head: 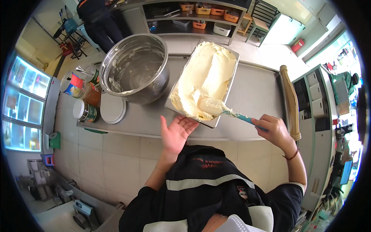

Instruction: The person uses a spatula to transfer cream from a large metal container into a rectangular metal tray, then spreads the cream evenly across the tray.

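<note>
My right hand grips the blue handle of a spatula, whose coated blade lies on pale yellow cream near the close end of a rectangular metal pan. The cream fills the pan and is heaped unevenly, with smeared ridges. My left hand is palm up with the thumb spread, its fingertips at the pan's near edge; whether they bear any of its weight I cannot tell. Left of the pan stands a large steel mixing bowl, with cream smears on its inner wall.
The steel table carries a white round lid, a jar with a white lid and more jars at the left. A wooden rolling pin lies along the right edge. Another person stands beyond, by shelves with orange baskets.
</note>
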Available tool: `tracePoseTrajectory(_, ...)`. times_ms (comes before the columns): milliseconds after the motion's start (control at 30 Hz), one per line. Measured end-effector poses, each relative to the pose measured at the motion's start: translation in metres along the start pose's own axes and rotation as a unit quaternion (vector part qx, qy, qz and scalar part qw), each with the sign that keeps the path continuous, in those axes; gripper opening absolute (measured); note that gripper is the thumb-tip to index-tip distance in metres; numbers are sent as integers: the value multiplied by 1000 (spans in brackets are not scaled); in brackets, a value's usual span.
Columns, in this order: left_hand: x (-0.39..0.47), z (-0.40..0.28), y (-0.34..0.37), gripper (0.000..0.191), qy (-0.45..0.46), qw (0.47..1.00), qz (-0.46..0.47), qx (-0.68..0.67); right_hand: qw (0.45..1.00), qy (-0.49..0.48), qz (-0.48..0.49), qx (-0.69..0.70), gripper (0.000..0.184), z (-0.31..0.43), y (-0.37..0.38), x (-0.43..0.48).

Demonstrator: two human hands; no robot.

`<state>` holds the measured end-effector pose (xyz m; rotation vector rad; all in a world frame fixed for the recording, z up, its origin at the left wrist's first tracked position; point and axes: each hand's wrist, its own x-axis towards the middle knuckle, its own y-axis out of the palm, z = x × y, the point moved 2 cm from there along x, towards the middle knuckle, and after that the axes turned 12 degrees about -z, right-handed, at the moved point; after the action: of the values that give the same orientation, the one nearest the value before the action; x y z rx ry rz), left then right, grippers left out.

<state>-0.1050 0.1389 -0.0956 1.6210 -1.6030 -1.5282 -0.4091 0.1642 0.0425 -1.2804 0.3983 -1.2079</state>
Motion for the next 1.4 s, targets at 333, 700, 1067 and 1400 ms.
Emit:
tracePoseTrajectory(333, -1, -17, 5, 83, -31, 999, 11, 15, 967, -17, 109, -229, 30, 80, -99, 49)
tracePoseTrajectory(700, 2, -6, 8, 98, -86, 994, 56, 38, 978, 97, -170, -67, 34, 109, 56, -15)
tracePoseTrajectory(1067, 11, -11, -5, 99, -103, 987, 120, 23, 975, 72, -160, -137, 25, 29, 55, -9)
tracePoseTrajectory(1400, 6, -18, -3, 101, -111, 987, 107, 42, 970, 207, -68, -104, 26, 42, 2, -9)
